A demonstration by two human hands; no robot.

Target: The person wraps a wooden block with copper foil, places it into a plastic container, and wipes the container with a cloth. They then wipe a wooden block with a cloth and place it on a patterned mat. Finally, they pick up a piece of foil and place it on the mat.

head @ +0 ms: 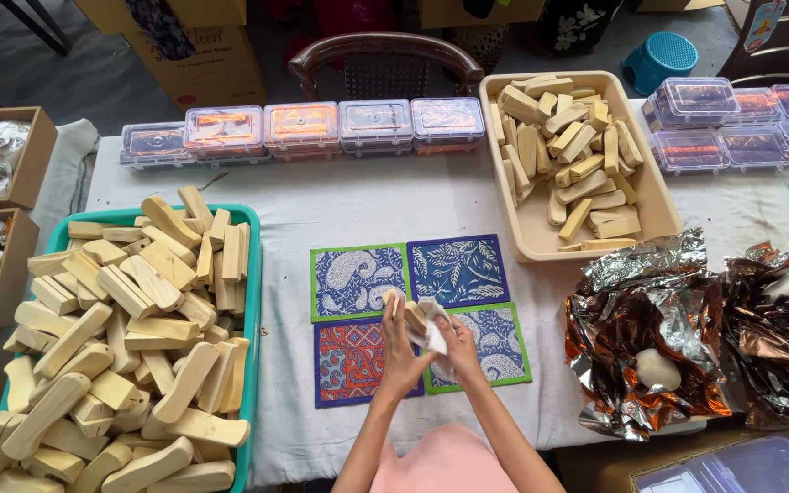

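- I see a desk (367, 205) under a white cloth.
- Four patterned mats (358, 283) lie at its centre.
- A teal tray (250, 274) of wooden blocks sits left, a beige tray (664, 215) right.
- Clear lidded boxes (303, 128) line the far edge.
- Crumpled foil (641, 301) lies right.

Bare white bench (358, 205) open between the four printed mats (417, 315) and the far row of clear boxes (308, 128), green tray (250, 274) of wood blocks blocking left, beige tray (655, 205) and crinkly foil (641, 338) blocking right

Grey floor (93, 73), white-clothed table (367, 201), dark wooden chair (385, 46), teal stool (659, 59), cardboard boxes (203, 55) beyond.
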